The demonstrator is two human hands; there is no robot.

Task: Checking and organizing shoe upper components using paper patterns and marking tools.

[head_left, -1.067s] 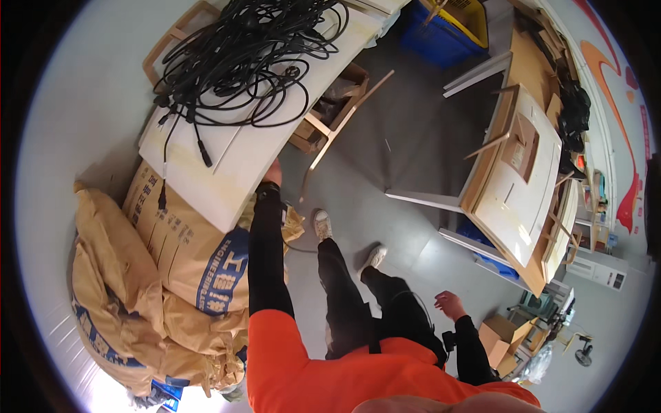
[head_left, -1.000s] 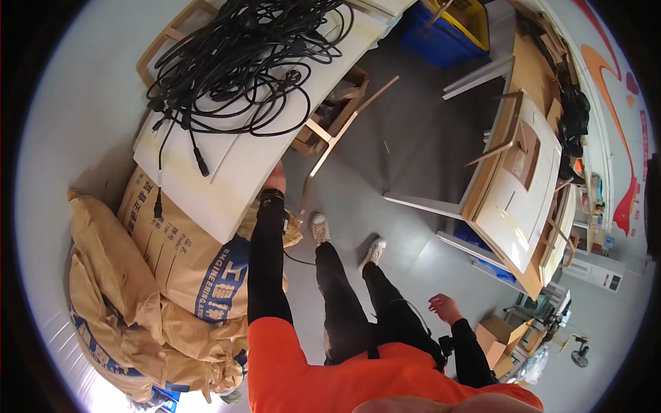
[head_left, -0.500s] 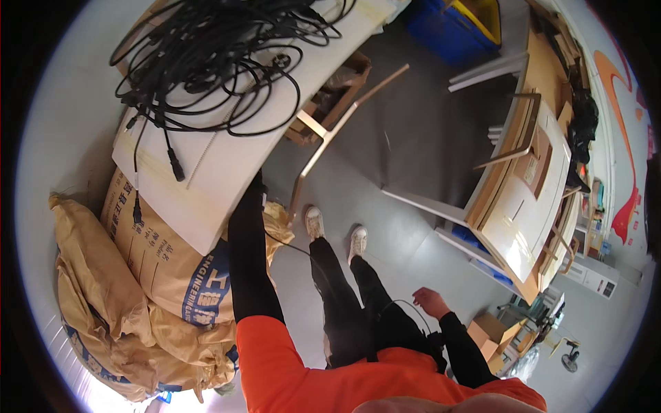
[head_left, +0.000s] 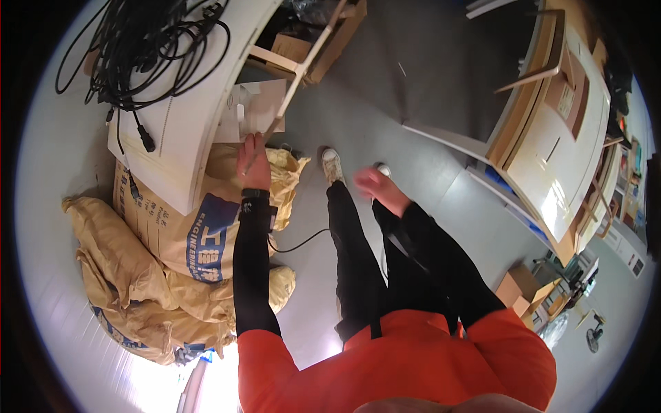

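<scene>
My left hand [head_left: 255,165] is beside the table's edge, its fingers closed at the near edge of a flat white sheet [head_left: 265,103] with a pale tab on it. A wooden chair leg or rail passes close in front of that hand. My right hand [head_left: 382,193] hangs in front of my shins, away from any object; motion smears its fingers. On the white table [head_left: 200,131] a heap of black cables [head_left: 148,58] lies tangled, with plug ends trailing over its left side.
Brown paper sacks [head_left: 172,234] are piled below the table at left. A cardboard box [head_left: 337,45] with contents stands behind the wooden frame [head_left: 303,69]. Stacked white-topped furniture [head_left: 551,179] stands at right, with an open carton [head_left: 527,289] nearer me.
My left hand has come out from beneath the table and now shows at a white sheet. My right hand has moved up and left, in front of my legs. The view has shifted.
</scene>
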